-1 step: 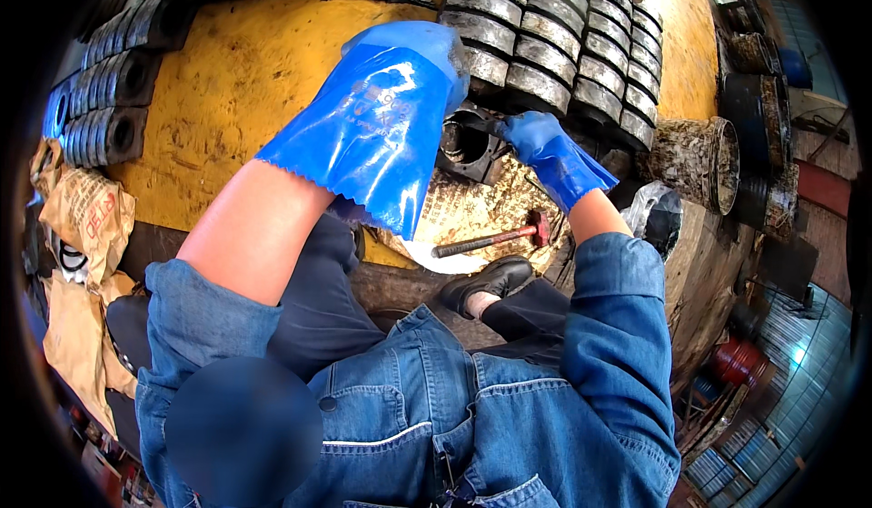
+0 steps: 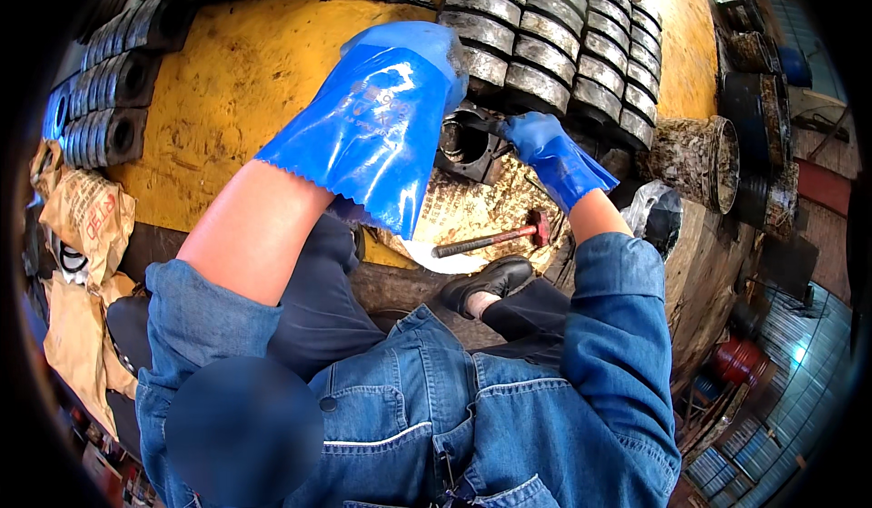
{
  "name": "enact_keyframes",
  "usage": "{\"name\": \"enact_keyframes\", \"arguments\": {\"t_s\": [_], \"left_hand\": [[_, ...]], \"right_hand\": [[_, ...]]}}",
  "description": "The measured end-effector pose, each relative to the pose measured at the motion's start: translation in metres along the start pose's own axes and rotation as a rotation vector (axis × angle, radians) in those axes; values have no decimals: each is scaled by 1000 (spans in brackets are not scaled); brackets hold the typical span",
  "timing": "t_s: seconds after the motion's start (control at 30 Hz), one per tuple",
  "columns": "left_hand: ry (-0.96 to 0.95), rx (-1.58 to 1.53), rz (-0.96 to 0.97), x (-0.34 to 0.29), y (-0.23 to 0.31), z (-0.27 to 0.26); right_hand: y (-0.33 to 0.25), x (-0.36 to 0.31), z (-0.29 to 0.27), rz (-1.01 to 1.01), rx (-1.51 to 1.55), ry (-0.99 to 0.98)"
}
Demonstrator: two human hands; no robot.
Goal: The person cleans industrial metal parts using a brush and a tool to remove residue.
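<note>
A dark metal block with a round bore (image 2: pixel 472 170) sits between my hands, above a stained sheet. My left hand (image 2: pixel 413 49), in a long blue rubber glove, is at the block's upper left side. Its fingers are turned away and hidden behind the glove, so their grip does not show. From the right, my right hand (image 2: pixel 534 136), also in a blue glove, reaches the block's edge with fingers closed. A dark piece juts from them toward the bore; its kind is unclear. Below the block lies a hammer (image 2: pixel 490 239) with a red head and dark handle.
Rows of ribbed, bare-metal round parts (image 2: pixel 536 45) stand just beyond my hands. More bored blocks (image 2: pixel 109 90) are stacked at far left on the yellow surface (image 2: pixel 236 63). Brown paper sacks (image 2: pixel 86 226) lie at left. A grimy bucket (image 2: pixel 695 163) and drums (image 2: pixel 758 118) stand at right.
</note>
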State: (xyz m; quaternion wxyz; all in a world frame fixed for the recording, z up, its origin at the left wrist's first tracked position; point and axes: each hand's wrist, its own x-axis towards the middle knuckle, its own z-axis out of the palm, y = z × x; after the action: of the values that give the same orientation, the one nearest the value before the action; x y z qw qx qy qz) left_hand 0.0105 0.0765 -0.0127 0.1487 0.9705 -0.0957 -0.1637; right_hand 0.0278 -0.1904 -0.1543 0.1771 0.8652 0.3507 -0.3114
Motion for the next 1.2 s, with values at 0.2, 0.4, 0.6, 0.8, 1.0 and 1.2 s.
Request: {"name": "enact_keyframes", "arguments": {"t_s": [0.2, 0.4, 0.6, 0.8, 1.0, 1.2], "left_hand": [[24, -5, 31, 1, -7, 7], [139, -67, -18, 1, 6, 11], [101, -86, 14, 6, -7, 15], [6, 8, -18, 4, 0, 5], [54, -28, 86, 7, 6, 8], [39, -35, 33, 4, 2, 1]], "right_hand": [[-5, 9, 35, 309, 231, -55], [-6, 20, 71, 475, 472, -60], [-58, 4, 23, 565, 863, 33], [-68, 0, -1, 516, 924, -41], [-17, 4, 90, 268, 997, 250], [-24, 13, 35, 146, 50, 173]]}}
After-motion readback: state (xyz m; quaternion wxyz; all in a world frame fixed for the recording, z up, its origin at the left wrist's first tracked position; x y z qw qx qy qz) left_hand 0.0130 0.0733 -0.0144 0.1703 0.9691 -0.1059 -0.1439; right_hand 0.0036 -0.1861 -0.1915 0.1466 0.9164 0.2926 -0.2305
